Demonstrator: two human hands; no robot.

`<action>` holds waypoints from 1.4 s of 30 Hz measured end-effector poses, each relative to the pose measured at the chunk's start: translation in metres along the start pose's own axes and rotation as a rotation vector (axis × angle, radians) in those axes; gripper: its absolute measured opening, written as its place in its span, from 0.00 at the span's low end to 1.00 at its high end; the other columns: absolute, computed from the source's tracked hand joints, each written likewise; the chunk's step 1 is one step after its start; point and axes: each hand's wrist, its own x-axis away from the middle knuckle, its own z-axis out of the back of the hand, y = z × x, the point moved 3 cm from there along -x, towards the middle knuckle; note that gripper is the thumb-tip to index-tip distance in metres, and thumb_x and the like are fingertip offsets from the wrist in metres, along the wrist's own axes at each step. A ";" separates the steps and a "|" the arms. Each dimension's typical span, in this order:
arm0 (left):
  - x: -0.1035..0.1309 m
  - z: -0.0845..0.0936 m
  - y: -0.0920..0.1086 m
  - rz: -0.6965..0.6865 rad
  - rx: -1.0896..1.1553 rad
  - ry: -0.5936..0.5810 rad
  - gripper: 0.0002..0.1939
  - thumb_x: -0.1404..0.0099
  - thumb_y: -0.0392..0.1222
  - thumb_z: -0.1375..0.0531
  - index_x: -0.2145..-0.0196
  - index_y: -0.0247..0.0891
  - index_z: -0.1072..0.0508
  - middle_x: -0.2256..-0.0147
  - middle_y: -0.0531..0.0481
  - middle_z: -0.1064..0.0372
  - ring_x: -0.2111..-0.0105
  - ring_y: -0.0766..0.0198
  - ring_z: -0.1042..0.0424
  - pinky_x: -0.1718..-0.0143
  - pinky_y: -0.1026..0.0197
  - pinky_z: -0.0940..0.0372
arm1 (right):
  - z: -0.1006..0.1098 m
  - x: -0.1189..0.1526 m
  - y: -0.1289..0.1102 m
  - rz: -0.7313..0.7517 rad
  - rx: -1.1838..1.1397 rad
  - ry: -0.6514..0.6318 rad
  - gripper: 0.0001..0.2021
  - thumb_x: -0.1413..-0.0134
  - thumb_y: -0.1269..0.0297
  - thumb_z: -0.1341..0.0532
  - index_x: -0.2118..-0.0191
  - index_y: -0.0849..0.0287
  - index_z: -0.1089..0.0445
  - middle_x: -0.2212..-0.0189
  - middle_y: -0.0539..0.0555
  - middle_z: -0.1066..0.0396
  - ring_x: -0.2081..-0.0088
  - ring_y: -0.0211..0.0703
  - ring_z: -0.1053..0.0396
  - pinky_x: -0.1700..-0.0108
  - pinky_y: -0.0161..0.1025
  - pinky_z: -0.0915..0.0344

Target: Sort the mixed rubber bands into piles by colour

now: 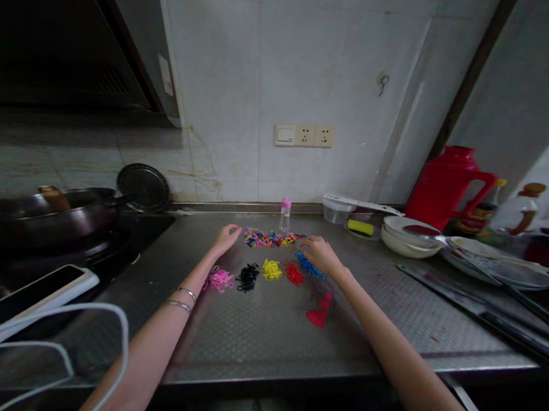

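Observation:
A mixed row of small coloured rubber bands [272,239] lies on the steel counter. At its left end is my left hand [227,240], fingertips pinched together; anything between them is too small to make out. My right hand [320,255] bends its closed fingers down at the row's right end, just above a blue pile [310,266]; what they hold is hidden. Nearer to me are sorted piles: pink [220,280], black [248,277], yellow [272,269] and red [294,273]. A flat red piece [319,311] lies by my right forearm.
Behind the row stands a small clear bottle with a pink cap [285,214]. Bowls [407,238], a long-handled utensil [457,302] and a red thermos jug [442,187] are on the right. A wok [59,214], a white device [33,304] and its cable [124,339] are left.

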 end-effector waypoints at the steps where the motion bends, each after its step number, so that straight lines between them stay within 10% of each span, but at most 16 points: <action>1: 0.001 -0.001 -0.001 0.000 -0.015 -0.012 0.16 0.43 0.46 0.47 0.63 0.32 0.28 0.60 0.42 0.30 0.58 0.58 0.33 0.54 0.59 0.42 | -0.001 -0.004 -0.003 -0.002 -0.004 -0.008 0.14 0.48 0.63 0.48 0.57 0.55 0.32 0.56 0.56 0.34 0.54 0.45 0.40 0.56 0.37 0.43; 24: 0.023 -0.001 0.016 0.039 -0.097 -0.125 0.18 0.38 0.46 0.52 0.66 0.34 0.26 0.63 0.42 0.28 0.61 0.58 0.31 0.59 0.62 0.41 | -0.033 -0.040 -0.022 -0.102 0.036 0.038 0.12 0.46 0.60 0.48 0.63 0.57 0.30 0.58 0.60 0.36 0.55 0.49 0.43 0.58 0.41 0.42; 42: 0.029 -0.003 0.015 -0.093 -0.295 -0.165 0.10 0.45 0.44 0.43 0.69 0.37 0.25 0.63 0.44 0.29 0.60 0.59 0.33 0.55 0.58 0.43 | -0.003 -0.044 -0.006 0.050 -0.302 0.210 0.10 0.49 0.62 0.44 0.66 0.59 0.27 0.63 0.56 0.31 0.59 0.42 0.36 0.55 0.36 0.43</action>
